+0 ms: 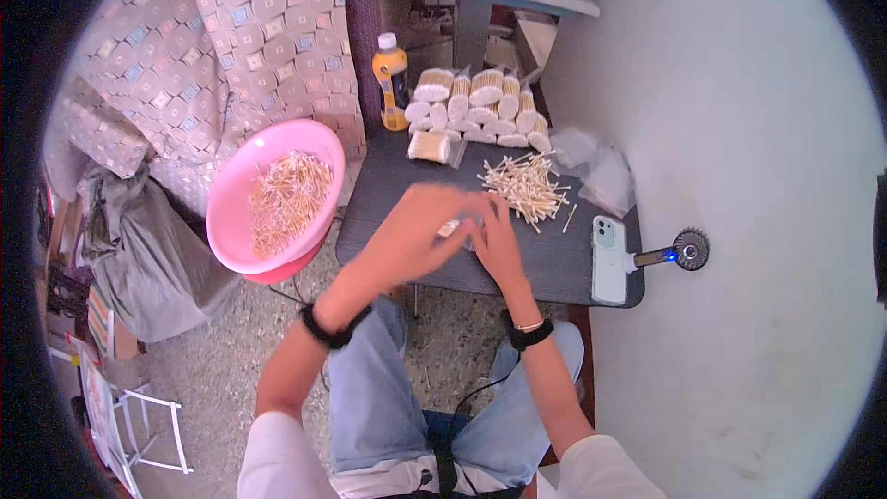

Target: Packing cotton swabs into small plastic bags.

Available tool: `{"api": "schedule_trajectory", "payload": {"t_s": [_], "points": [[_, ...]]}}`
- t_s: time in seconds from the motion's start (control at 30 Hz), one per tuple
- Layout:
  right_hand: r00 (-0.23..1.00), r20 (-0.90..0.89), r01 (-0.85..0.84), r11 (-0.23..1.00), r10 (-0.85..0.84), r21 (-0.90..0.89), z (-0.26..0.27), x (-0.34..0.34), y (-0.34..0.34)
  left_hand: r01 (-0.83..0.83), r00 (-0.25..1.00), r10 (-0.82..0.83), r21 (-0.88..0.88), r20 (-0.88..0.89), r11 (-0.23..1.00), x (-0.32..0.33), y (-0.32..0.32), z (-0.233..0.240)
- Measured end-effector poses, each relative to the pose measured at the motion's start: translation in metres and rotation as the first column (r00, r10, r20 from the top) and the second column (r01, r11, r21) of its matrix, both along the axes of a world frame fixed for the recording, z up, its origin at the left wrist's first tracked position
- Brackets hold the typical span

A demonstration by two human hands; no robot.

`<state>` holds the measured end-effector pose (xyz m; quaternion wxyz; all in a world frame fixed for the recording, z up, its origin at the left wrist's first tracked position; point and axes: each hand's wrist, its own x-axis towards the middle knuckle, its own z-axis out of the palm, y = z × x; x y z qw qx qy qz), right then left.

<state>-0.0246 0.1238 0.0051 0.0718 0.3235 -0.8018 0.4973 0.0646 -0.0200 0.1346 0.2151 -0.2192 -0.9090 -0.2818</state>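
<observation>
Near the front of the dark folding table, both hands meet over a clear plastic bag of cotton swabs, mostly hidden beneath them. My left hand arches over the bag from the left; it is blurred, and its grip is unclear. On the right side, the thumb and fingers of my right hand pinch the bag's edge. Just beyond the right fingers lies a loose heap of cotton swabs, with a single swab apart from it. A filled bag of swabs lies farther back.
Several filled swab bags are stacked at the back beside a yellow bottle. Clear empty bags lie at right, above a phone with a small fan beyond the table edge. A pink basin of swabs stands left.
</observation>
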Motion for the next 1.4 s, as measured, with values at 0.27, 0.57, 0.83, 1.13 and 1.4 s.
{"api": "schedule_trajectory", "payload": {"t_s": [0.27,0.57,0.83,1.13,1.4], "points": [[0.989,-0.020,0.141,0.962,-0.150,-0.232,0.007,0.025,0.027,-0.396,0.855,0.218,0.319,0.471,0.861,0.173,-0.003,-0.040],[0.996,0.038,0.083,0.984,-0.078,-0.156,0.045,0.102,0.071,-0.432,0.818,0.239,0.285,0.523,0.855,0.227,0.032,-0.053],[0.981,0.153,-0.116,0.993,0.116,-0.011,0.079,0.153,0.077,-0.320,0.852,0.157,0.261,0.499,0.911,0.227,0.026,-0.026],[0.985,0.152,-0.049,0.975,0.083,-0.216,0.122,0.128,0.060,0.022,0.966,-0.047,0.101,0.255,0.995,0.155,0.024,-0.006],[0.988,0.152,-0.015,1.000,0.014,0.007,0.089,0.101,0.077,0.143,0.940,-0.215,0.267,0.264,0.953,0.156,0.050,-0.060]]}}
